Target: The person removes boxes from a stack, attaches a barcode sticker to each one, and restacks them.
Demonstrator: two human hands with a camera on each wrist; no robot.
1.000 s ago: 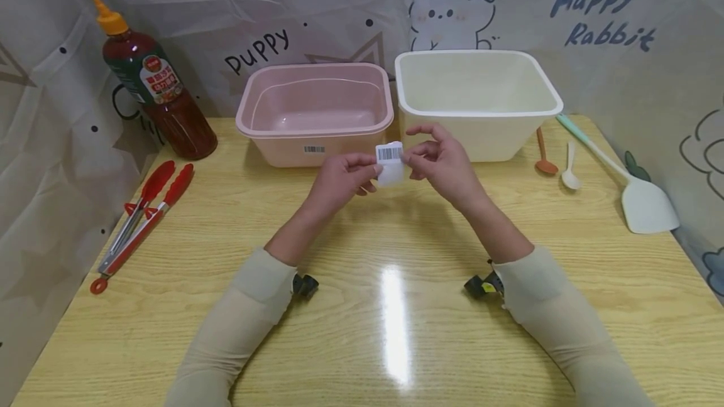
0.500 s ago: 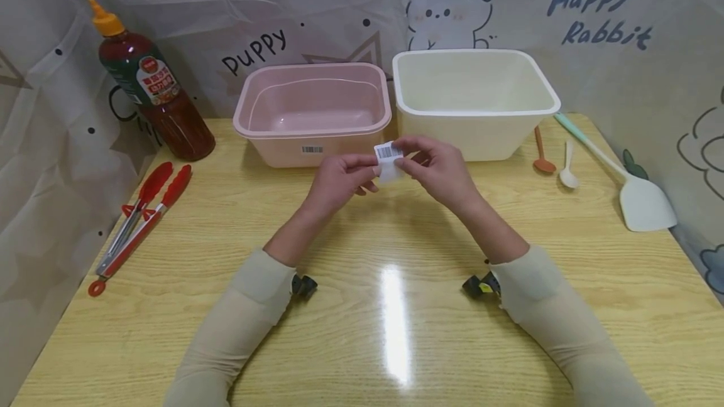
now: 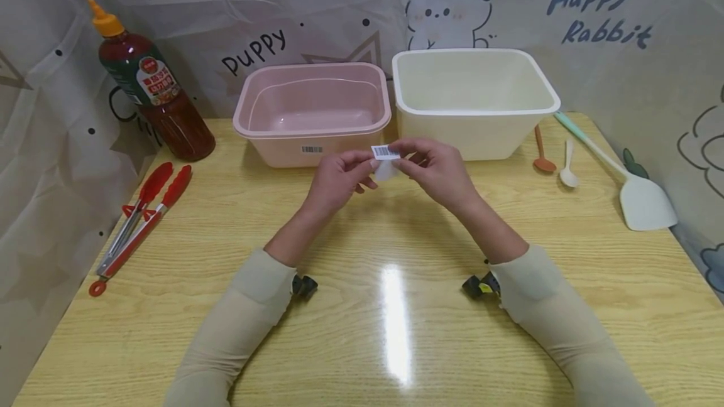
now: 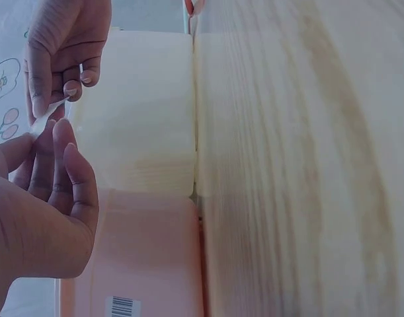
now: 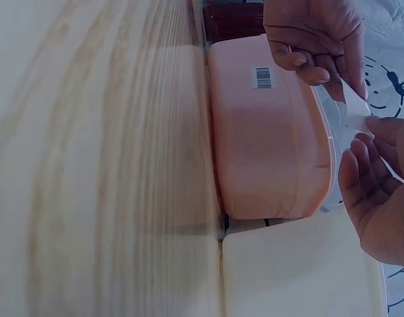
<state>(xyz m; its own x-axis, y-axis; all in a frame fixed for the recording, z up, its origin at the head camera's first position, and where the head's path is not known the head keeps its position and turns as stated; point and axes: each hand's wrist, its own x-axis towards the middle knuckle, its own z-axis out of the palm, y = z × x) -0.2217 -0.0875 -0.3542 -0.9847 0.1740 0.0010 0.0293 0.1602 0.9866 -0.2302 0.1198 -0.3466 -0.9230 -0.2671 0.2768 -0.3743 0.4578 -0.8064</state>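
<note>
The fingers of both hands grasp one small white barcode label: the left hand pinches its left edge between thumb and forefinger, the right hand its right edge. A second ago the right forefinger was raised off it; now it has closed down over the end of the barcode, and the label's face has tipped, so its pale lower part shows shorter from the head view. That suggests a firmer, two-sided hold for working the label, which looks whole.

Held above the tabletop, it has the pink bin just beyond the left fingers and the cream bin behind the right ones. Well left of the fingers are the tongs and sauce bottle; well right, two small spoons and a spatula. None of these has been moved.
</note>
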